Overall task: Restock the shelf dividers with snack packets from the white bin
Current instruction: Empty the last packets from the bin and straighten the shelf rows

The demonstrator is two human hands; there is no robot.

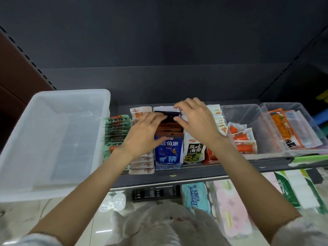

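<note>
I see both hands over the middle of the shelf (pixel 195 172), working on the row of blue packets (pixel 168 150) that stands in its divider lane. The left hand (pixel 143 134) lies across the left side of that row, fingers laid fairly straight over the packet tops and the thumb down against the front packet's face — pressing rather than gripping, as far as I can make out. The right hand (pixel 197 119) is on the far end of the same row, its fingers bent over the top edge of a rear packet and the thumb pointing toward the left hand; it looks like a light pinch on that packet.

The white bin (pixel 23 139) sits at the left end of the shelf, just beside the green packets (pixel 115 132), and I can see only its bare bottom from here. Between the green row and the blue row is a lane of pale packets (pixel 142 164), partly under my left wrist. Right of the blue row stand the seaweed packets (pixel 194 150), white with black characters, then a lane of red-and-white packets (pixel 219 119). Further right, a clear tub (pixel 266 139) holds crab-stick packs (pixel 244 139), and a second clear tub (pixel 312 125) holds orange packs (pixel 284 128). Below the shelf are tissue packs (pixel 195 196).
</note>
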